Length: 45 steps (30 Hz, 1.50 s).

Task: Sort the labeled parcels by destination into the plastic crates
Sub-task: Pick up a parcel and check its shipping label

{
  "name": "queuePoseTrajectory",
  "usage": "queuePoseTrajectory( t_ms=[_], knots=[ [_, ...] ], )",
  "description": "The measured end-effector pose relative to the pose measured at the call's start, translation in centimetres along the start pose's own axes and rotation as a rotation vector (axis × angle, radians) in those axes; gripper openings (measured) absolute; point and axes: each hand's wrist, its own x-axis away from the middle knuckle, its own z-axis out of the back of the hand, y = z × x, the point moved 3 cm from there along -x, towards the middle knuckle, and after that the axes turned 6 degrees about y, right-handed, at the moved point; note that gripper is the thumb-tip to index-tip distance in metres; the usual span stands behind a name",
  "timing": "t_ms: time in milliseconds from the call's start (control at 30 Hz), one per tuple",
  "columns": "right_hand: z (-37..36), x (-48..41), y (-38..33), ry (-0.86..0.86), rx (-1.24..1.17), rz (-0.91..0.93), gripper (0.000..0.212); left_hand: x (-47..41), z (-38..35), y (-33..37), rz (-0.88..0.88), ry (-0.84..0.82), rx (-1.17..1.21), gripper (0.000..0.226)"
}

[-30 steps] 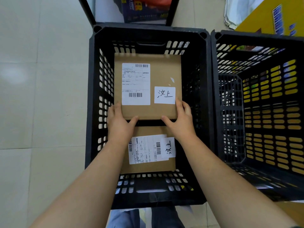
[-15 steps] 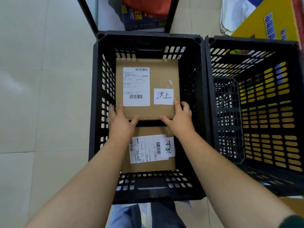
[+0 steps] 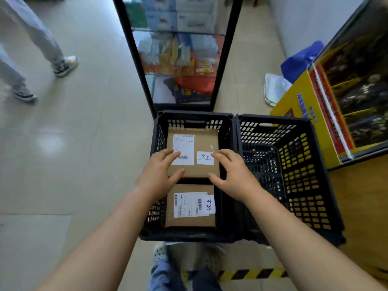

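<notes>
- Far parcel (image 3: 203, 139): flat brown cardboard box with printed label and handwritten slip. Judged light and stiff, labels a little slick. Best taken by opposite side edges.
- Location: flat in far half of left crate (image 3: 195, 115), near parcel (image 3: 189, 221) just beside it.
- Left hand (image 3: 159, 173): fingers spread and slack over box's left part, thumb at near edge, gripping nothing.
- Right hand (image 3: 233, 171): likewise slack, over right edge. Contact not discernible.
- Right crate (image 3: 273, 119): directly alongside.
</notes>
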Motion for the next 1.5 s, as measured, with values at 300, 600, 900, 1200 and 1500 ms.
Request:
queuePoseTrajectory(
  t_ms=[300,600,900,1200,1500],
  knots=[
    [17.4,5.3,-9.7,0.319,-0.033,0.124,0.064,3.4,16.5,14.9,-0.265,0.232,0.001,0.058],
    [29.8,14.8,-12.5,0.727,0.002,0.018,0.063,4.1,23.9,25.7,-0.623,0.293,0.084,0.058],
    [30.4,33.7,-11.1,0.981,0.100,-0.425,0.062,10.3,18.3,35.3,-1.024,0.029,0.278,0.056],
    [29.6,58.5,-11.0,1.280,0.269,-0.813,0.074,28.2,11.5,50.3,-1.465,-0.253,0.369,0.058],
    [22.8,82.8,-11.6,1.500,0.301,-1.177,0.064,50.3,2.8,59.5,-1.809,-0.560,0.425,0.064]
  ],
)
